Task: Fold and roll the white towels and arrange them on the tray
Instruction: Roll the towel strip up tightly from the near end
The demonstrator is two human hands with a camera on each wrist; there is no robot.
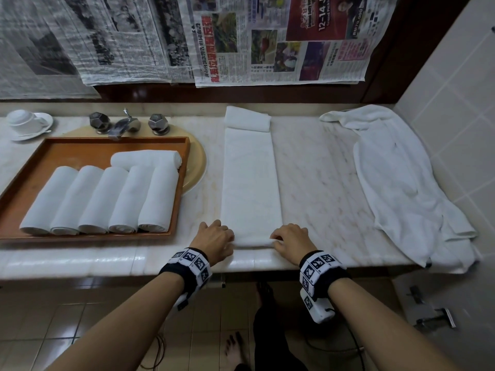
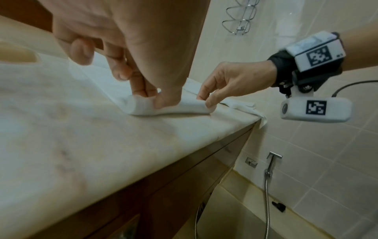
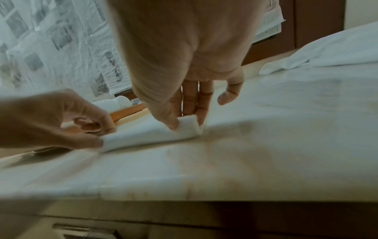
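Observation:
A long folded white towel (image 1: 251, 183) lies lengthwise on the marble counter, its near end turned over into a small roll (image 2: 169, 106) (image 3: 151, 135). My left hand (image 1: 217, 236) (image 2: 152, 97) pinches the roll's left end between thumb and fingers. My right hand (image 1: 290, 238) (image 3: 187, 122) pinches the right end the same way. A brown wooden tray (image 1: 40, 167) at the left holds several rolled white towels (image 1: 99, 199), one lying crosswise behind the row. A small folded towel (image 1: 247, 119) sits at the strip's far end.
A loose crumpled white towel (image 1: 401, 178) covers the counter's right end against the tiled wall. Behind the tray are a tap (image 1: 126, 124) over a beige basin and an upturned cup on a saucer (image 1: 26, 121). Newspaper (image 1: 241, 38) hangs on the back wall.

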